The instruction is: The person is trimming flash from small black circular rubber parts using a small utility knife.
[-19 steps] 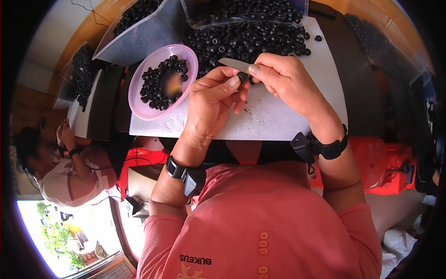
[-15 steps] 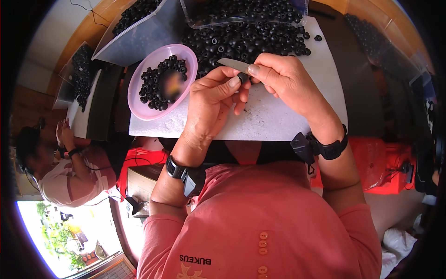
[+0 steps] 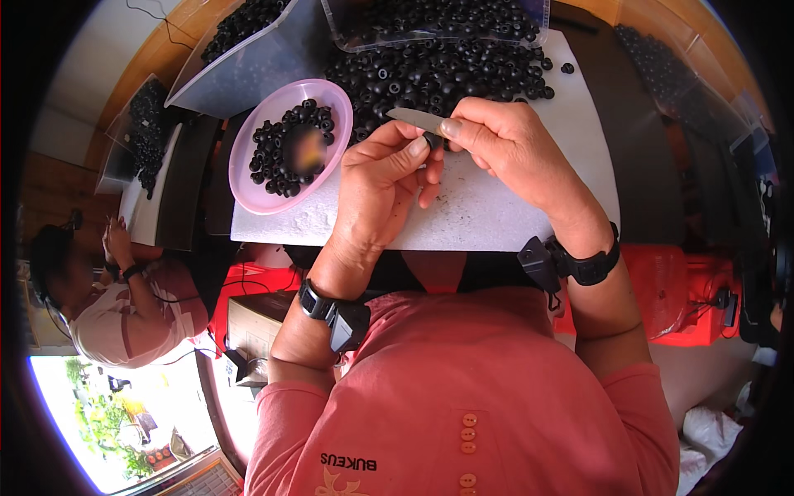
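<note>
Between the thumb and fingers of my left hand (image 3: 379, 169) is a small round black part (image 3: 432, 140), mostly hidden by the fingers. My right hand (image 3: 509, 149) grips a small knife (image 3: 413, 118), whose pale blade points left and lies against or just above the part. Both hands are close together over the near part of the white board (image 3: 488, 219). Left of them stands a pink round bowl (image 3: 250, 192) with several of the black parts in it. A large heap of the same parts (image 3: 447, 74) spreads beyond my hands.
A clear plastic bin (image 3: 438, 41) of black parts lies at the back, with a translucent box (image 3: 248, 78) to its left. Dark scraps dot the board. At left, a person (image 3: 132, 306) sits by another board. A red crate (image 3: 686, 306) is at right.
Hardly anything differs: both hands keep nearly the same place and grip, with the knife at the black part. The whole view has shifted very slightly.
</note>
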Available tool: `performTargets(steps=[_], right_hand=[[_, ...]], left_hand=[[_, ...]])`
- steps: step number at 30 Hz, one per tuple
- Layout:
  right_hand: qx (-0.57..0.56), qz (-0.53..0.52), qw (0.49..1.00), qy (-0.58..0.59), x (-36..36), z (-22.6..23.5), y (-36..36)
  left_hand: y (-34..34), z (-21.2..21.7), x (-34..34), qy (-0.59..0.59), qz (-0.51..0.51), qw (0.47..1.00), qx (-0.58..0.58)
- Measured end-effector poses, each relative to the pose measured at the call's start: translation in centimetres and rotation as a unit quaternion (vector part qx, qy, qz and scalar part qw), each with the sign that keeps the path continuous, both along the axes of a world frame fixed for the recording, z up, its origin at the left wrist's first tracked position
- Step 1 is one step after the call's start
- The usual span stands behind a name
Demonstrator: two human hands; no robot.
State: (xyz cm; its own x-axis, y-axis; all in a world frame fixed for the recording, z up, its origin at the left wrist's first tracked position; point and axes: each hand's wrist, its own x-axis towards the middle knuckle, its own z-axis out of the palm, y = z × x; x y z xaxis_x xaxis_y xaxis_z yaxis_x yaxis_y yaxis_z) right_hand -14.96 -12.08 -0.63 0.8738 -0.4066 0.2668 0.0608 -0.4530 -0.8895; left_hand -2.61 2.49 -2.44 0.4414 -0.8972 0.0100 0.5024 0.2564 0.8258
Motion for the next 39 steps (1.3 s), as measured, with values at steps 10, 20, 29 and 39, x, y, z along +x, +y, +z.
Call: performTargets(steps=[10,20,29,39], right_hand=[[0.001,-0.007,1.0,0.017,-0.2,1.0,0.4],[-0.04,0.075,0.996,-0.004,0.0,-0.1,0.9],[0.095,-0.051,0.994,-0.026,0.2,0.9,-0.2],[0.012,-0.023,1.0,-0.003,0.0,1.2,0.2]], left_hand=[[0.0,-0.2,0.1,0.0,0.004,1.0,-0.006],[-0.5,0.1,-0.3,0.017,0.07,0.996,0.051],[-0.3,-0.6,0.4,0.019,0.001,1.0,-0.02],[-0.2,-0.5,0.0,0.023,0.013,1.0,-0.013]])
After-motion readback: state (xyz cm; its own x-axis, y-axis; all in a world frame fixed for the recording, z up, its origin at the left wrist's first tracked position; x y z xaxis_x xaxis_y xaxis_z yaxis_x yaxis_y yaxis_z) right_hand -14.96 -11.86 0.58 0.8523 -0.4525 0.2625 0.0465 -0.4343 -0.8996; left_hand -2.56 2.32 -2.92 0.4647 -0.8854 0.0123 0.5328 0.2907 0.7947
